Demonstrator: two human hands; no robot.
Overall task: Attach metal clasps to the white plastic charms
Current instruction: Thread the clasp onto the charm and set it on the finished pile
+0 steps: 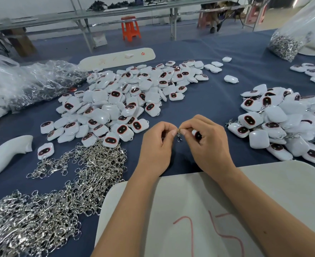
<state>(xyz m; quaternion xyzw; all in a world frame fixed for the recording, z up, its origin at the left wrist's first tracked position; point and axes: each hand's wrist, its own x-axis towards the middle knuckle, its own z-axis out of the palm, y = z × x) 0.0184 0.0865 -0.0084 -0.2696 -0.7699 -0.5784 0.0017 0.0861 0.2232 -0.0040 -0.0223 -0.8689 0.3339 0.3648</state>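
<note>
My left hand [157, 143] and my right hand [206, 140] meet over the blue table, fingertips together. Between them a small metal clasp [179, 136] dangles, pinched by both hands at its ring. My right hand also grips a white plastic charm [196, 134] with a dark red-rimmed face, mostly hidden under the fingers. A big heap of loose charms [127, 101] lies behind my hands to the left. A pile of silver clasps [47, 204] spreads at the near left. Another heap of charms [284, 123] with clasps showing lies at the right.
A white board [218, 219] with red marks lies under my forearms. A white plastic part [6, 154] sits at the left edge. Clear bags [23, 82] lie at the far left, a bag of clasps [286, 45] at the far right. An orange stool [130, 28] stands beyond the table.
</note>
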